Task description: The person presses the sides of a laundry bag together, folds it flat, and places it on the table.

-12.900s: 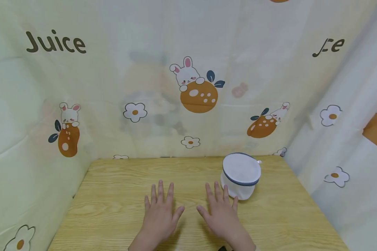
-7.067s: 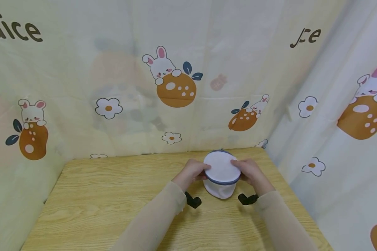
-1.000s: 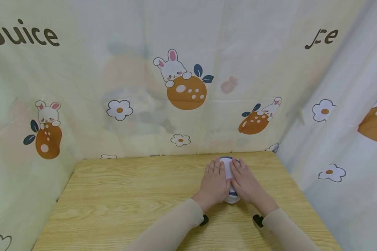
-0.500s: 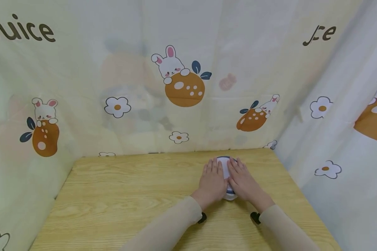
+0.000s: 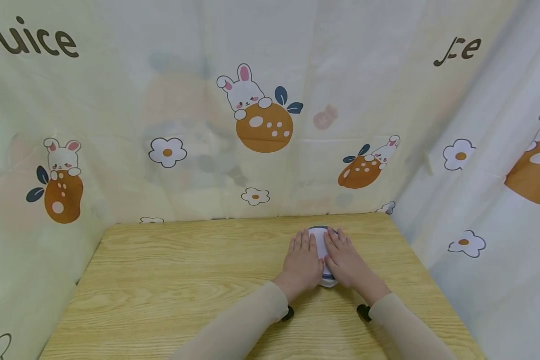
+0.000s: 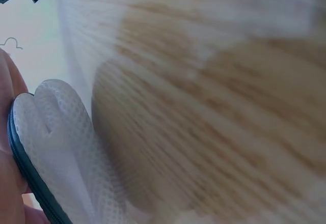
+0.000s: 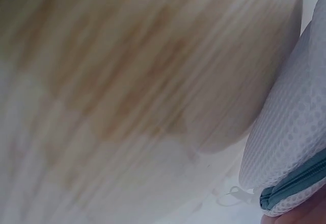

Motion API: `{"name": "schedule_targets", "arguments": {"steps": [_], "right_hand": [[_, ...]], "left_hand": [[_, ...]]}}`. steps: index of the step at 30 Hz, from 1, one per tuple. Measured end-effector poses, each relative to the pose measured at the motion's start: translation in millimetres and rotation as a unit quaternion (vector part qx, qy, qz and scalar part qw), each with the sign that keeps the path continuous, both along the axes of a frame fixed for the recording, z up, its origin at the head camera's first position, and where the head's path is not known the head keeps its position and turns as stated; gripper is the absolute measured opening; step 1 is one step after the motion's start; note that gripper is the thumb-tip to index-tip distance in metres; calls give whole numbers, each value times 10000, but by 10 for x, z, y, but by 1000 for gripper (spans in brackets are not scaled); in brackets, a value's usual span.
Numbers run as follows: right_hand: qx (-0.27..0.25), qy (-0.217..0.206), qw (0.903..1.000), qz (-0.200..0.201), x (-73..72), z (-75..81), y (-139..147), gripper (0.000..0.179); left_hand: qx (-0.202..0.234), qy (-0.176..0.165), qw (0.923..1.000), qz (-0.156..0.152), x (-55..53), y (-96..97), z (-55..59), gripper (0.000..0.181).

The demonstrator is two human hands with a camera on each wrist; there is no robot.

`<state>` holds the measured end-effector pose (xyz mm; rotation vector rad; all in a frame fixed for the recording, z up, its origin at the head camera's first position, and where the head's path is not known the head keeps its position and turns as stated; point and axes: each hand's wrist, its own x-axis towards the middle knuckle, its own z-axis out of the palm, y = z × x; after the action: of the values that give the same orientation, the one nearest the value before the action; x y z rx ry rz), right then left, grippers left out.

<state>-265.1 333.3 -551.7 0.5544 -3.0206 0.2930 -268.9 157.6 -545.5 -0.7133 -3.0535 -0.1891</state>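
A white mesh laundry bag (image 5: 320, 243) with a dark blue zip round its rim lies squashed low on the wooden table, right of the middle. My left hand (image 5: 303, 261) rests flat on the left half of its top, fingers straight and pointing away. Over the right half lies my right hand (image 5: 347, 262), also with straight fingers, the two thumbs close together. Most of the bag's lid is hidden under the hands. In the left wrist view the bag's mesh side (image 6: 66, 147) is creased beneath the zip; the right wrist view shows the mesh side (image 7: 293, 117) and the zip's end.
The wooden table (image 5: 175, 280) stretches to the left and in front of the bag. A printed curtain (image 5: 198, 100) hangs behind the table and along both sides. A black wrist-camera mount (image 5: 364, 313) sticks out near the right cuff.
Earlier the hands lay apart, off the taller bag, then gripped its sides with thumbs on top. Now both lie flat on a flattened bag. Over the last second the hands hardly moved.
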Motion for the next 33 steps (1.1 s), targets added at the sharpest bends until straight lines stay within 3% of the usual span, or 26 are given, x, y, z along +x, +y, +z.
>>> {"name": "schedule_targets", "arguments": {"steps": [14, 33], "right_hand": [[145, -165, 9998, -32, 17, 2, -20, 63], [72, -338, 9994, 13, -36, -103, -3, 63]], "left_hand": [[-85, -85, 9999, -66, -33, 17, -92, 74], [-101, -254, 9996, -9, -31, 8, -112, 74]]}}
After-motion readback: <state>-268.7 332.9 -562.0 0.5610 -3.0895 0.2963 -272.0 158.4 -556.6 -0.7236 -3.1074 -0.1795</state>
